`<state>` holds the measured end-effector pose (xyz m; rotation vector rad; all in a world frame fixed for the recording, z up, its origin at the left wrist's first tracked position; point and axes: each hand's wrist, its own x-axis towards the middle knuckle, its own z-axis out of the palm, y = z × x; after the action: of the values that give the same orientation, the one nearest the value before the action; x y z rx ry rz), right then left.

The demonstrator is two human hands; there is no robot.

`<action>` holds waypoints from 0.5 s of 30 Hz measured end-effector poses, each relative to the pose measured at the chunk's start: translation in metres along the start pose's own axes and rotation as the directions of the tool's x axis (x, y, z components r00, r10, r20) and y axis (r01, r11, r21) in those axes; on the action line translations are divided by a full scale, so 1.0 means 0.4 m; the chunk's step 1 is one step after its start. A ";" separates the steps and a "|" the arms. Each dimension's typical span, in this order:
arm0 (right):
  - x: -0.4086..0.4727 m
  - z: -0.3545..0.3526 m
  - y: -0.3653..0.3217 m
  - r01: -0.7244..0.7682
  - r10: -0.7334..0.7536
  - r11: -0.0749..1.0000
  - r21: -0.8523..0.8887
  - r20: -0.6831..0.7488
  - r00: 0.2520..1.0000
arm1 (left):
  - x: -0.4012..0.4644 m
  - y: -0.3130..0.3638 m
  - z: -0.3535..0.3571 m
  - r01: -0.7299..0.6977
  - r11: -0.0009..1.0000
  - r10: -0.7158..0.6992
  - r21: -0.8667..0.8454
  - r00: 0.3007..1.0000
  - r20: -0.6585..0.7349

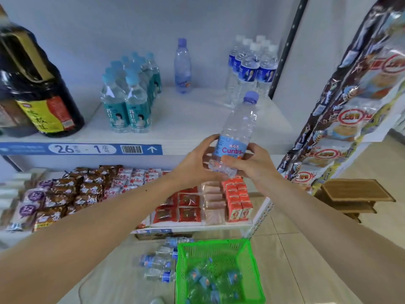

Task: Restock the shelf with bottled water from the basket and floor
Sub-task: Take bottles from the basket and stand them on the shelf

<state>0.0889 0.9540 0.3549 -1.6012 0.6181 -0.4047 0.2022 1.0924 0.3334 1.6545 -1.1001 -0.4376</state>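
While we hold it up in front of the shelf (186,123) edge, the Cunbs water bottle (235,134) tilts w/ its purple cap up-right; clear body, light-blue label w/ pink lettering. Left hand (198,160) curls around the lower label, fingers closed on it; right hand (249,164) wraps the base, thumb across the front. One matching bottle (183,66) stands upright at the shelf's back, btwn two other water packs. Below, more bottles lie in the green basket (219,270) and on the floor (295,249) just left of it.
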 end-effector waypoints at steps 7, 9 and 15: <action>0.176 0.092 -0.082 0.060 -0.060 0.997 -0.055 0.003 0.998 | 0.131 -0.050 -0.140 -0.007 0.990 0.014 0.139 0.999 -0.045; 0.241 0.124 -0.095 0.074 -0.075 0.995 -0.072 -0.014 0.997 | 0.179 -0.072 -0.178 -0.007 0.979 0.023 0.204 0.997 -0.075; 0.443 0.189 -0.086 0.153 -0.166 0.982 -0.112 -0.121 0.979 | 0.334 -0.150 -0.253 0.075 0.957 -0.035 0.279 0.988 -0.148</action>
<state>0.2792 0.9087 0.3623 -1.7389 0.6187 -0.6088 0.3716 1.0398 0.3489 1.9404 -1.0487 -0.1986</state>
